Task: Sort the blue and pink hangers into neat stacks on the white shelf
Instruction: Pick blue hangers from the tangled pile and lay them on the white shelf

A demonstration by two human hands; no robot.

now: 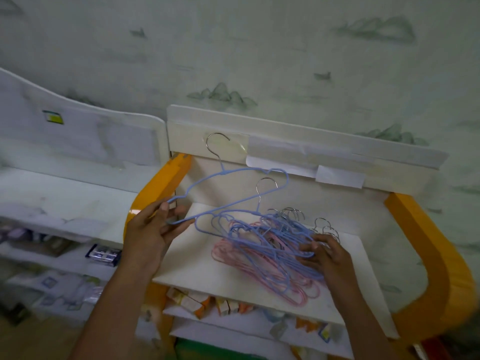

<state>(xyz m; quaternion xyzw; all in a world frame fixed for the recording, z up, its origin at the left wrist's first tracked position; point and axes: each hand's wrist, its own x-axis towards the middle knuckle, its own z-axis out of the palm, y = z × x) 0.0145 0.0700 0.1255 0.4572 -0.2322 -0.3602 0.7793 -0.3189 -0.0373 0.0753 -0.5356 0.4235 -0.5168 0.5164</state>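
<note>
Separating step. Left hand [153,229] pinches one blue hanger [228,188], lifted; right hand [324,258], fingers spread flat, steadies mixed pile [265,253] on white shelf [197,266]. Next: start a blue stack.

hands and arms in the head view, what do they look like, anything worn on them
Both are bare. The left hand and its forearm show no sleeve, glove, watch or ring. The right hand and its forearm are likewise uncovered, with nothing on the wrist. The fingers carry no visible rings. No markings show.
</note>
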